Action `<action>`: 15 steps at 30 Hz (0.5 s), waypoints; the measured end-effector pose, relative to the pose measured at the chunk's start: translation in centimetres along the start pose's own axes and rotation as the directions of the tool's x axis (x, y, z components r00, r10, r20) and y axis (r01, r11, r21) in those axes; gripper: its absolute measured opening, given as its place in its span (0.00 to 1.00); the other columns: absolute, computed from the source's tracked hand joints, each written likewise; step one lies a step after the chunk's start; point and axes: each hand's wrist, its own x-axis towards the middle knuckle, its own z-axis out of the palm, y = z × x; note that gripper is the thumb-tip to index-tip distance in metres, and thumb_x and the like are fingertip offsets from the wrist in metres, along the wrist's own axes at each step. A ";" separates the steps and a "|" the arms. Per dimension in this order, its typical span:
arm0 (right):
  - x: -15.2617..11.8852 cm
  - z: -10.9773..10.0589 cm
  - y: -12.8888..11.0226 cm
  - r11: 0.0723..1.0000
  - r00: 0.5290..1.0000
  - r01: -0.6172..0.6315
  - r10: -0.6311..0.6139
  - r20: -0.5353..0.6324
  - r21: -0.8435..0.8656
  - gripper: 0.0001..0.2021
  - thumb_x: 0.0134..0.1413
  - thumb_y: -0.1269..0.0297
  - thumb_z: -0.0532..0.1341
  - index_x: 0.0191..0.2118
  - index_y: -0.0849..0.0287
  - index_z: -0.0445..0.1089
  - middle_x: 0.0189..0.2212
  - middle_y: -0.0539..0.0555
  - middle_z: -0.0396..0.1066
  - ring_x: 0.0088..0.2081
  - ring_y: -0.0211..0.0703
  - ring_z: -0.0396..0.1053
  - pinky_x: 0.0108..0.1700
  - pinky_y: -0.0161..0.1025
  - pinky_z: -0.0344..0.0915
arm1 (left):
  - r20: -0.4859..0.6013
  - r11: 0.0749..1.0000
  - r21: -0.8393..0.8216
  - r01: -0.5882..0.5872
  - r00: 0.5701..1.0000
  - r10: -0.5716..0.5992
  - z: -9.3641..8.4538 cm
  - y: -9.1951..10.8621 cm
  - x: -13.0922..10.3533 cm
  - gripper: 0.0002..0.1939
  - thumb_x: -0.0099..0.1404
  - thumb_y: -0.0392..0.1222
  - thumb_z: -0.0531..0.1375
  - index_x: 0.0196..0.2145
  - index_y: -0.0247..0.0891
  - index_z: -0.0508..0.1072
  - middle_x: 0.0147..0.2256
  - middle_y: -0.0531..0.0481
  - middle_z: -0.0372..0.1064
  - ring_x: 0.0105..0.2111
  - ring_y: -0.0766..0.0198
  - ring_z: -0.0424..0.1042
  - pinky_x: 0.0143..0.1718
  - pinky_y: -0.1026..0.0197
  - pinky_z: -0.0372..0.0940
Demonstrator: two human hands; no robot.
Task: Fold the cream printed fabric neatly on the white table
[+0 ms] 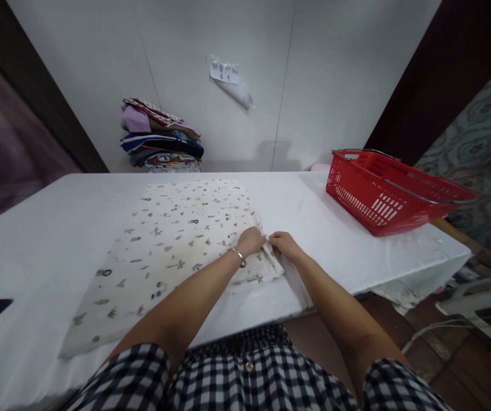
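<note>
Grips the patterned cloth (pixel 177 222) at its 4 o'clock edge with curled fingers of the left hand (pixel 251 241), probably keeping layers together. Bunches the right hand (pixel 285 246) alongside; cannot tell whether pinching fabric. Has it toward 11 o'clock on the white table (pixel 296 200), cream, dark-motifed, rumpled by the grip.

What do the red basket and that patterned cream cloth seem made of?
The red, slotted rectangular basket: probably smooth moulded plastic, given its even colour and regular cut-outs; its thin shiny handles look metal. The cream cloth with printed motifs: matte fabric, perhaps cotton, judging by its limp folds.
</note>
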 end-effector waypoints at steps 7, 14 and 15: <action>0.1 0.1 0.6 1.000 1.000 0.018 -0.018 -0.010 0.001 0.02 0.41 0.72 0.56 0.24 0.60 0.63 0.10 0.43 0.58 0.13 0.31 0.55 0.15 0.28 0.51 | -0.018 0.997 0.079 -0.016 1.000 0.017 -1.0 1.2 0.3 0.13 0.50 0.36 0.59 0.35 0.31 0.74 0.36 0.35 0.74 0.38 0.54 0.73 0.35 0.62 0.64; 0.2 0.2 0.9 0.999 1.000 0.020 -0.020 0.005 0.026 0.01 0.42 0.71 0.56 0.24 0.60 0.63 0.10 0.43 0.57 0.13 0.30 0.54 0.16 0.29 0.51 | 0.016 0.998 0.047 -0.030 0.999 0.029 0.0 1.3 0.7 0.16 0.50 0.38 0.61 0.38 0.31 0.72 0.37 0.34 0.73 0.39 0.53 0.73 0.38 0.61 0.65; 0.2 0.2 1.0 0.999 1.000 0.021 -0.021 0.006 0.025 0.02 0.42 0.71 0.56 0.24 0.60 0.64 0.10 0.43 0.57 0.13 0.30 0.54 0.16 0.29 0.51 | 0.036 0.999 0.023 -0.027 0.999 0.026 0.2 1.3 0.8 0.15 0.51 0.38 0.61 0.38 0.31 0.73 0.35 0.35 0.74 0.36 0.55 0.74 0.37 0.61 0.65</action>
